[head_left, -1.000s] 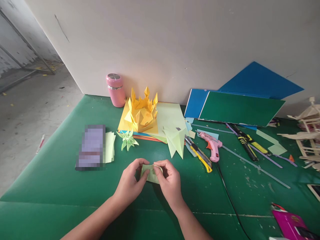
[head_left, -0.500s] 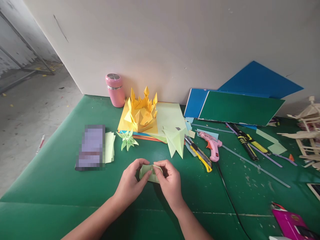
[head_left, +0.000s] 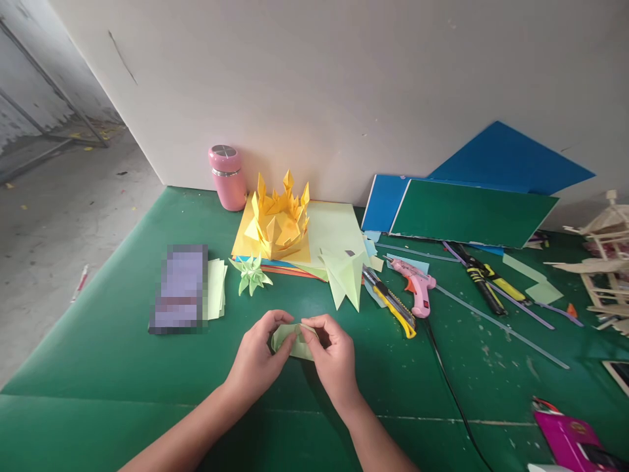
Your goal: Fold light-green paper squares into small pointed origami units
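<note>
Pale green paper (head_left: 304, 352), on the near side of the yellow paper crown (head_left: 278, 233), pinched near its far edge by left hand (head_left: 256, 354) and right hand (head_left: 335, 355), with each grip clamped on it. Probably light, thin and easily creased or torn (matte-looking, so hardly slippery). Best taken lightly at the far edge near the middle, leaving the curved left end unsqueezed.

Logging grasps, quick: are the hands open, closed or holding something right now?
Left hand: closed, holding the paper between thumb and fingers.
Right hand: closed, holding the same paper.
</note>
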Demonstrator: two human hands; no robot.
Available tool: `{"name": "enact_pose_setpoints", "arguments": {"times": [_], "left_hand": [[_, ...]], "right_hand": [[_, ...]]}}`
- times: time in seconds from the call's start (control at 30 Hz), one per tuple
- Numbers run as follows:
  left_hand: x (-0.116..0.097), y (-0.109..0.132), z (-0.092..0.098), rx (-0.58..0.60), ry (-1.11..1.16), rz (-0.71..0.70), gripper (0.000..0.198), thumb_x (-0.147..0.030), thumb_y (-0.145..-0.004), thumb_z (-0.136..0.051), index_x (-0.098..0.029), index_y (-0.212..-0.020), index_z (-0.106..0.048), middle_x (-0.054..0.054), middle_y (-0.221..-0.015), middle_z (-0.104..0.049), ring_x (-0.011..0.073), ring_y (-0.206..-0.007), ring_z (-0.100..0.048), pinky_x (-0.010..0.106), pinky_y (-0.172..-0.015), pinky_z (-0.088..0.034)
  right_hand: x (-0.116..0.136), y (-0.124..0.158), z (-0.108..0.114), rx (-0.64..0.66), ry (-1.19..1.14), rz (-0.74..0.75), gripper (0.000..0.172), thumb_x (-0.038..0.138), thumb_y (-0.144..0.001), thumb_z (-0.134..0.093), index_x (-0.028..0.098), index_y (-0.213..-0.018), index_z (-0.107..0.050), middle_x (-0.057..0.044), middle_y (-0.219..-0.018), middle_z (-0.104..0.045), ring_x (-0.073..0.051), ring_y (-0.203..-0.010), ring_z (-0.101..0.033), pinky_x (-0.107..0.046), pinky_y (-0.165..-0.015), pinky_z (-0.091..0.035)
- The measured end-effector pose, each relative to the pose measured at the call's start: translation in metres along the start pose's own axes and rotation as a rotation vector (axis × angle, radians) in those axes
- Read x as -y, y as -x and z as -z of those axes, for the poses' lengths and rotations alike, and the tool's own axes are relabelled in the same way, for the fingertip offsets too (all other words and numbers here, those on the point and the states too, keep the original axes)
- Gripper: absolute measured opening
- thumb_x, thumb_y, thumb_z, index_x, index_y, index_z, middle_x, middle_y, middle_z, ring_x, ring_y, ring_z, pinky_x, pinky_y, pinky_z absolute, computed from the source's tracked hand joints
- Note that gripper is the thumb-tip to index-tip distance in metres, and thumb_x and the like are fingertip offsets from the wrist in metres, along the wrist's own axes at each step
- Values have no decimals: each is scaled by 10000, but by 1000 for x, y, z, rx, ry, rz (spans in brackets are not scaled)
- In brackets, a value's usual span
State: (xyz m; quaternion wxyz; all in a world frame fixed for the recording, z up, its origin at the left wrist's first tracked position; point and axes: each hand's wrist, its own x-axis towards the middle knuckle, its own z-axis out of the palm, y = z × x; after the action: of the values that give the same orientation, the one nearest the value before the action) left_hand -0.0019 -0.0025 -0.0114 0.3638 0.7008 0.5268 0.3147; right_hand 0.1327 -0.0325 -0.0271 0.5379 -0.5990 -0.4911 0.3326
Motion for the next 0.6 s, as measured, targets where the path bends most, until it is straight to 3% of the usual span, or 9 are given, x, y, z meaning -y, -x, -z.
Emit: {"name": "enact_pose_setpoints", "arguments": {"times": [0.2, 0.6], "left_hand": [[-2, -1, 3, 19, -6, 1, 124, -286, -779, -504, -239, -871, -572, 4, -827, -701, 184, -756, -676, 287, -677, -541], [-3, 0, 2, 48, 0, 22, 131, -289, -786, -502, -241, -887, -569, 15, -852, -703, 199, -784, -674, 308, -697, -535]], "right_hand": [[1, -1, 0, -2, -22, 2, 106, 262, -811, -588, 197, -751, -646, -54, -796, -715, -187, -736, -672, -262, -622, -536], [1, 0, 1, 8, 1, -9, 79, 242, -805, -581, 193, -781, -638, -35, -729, -695, -169, -656, -652, -261, -600, -536]]}}
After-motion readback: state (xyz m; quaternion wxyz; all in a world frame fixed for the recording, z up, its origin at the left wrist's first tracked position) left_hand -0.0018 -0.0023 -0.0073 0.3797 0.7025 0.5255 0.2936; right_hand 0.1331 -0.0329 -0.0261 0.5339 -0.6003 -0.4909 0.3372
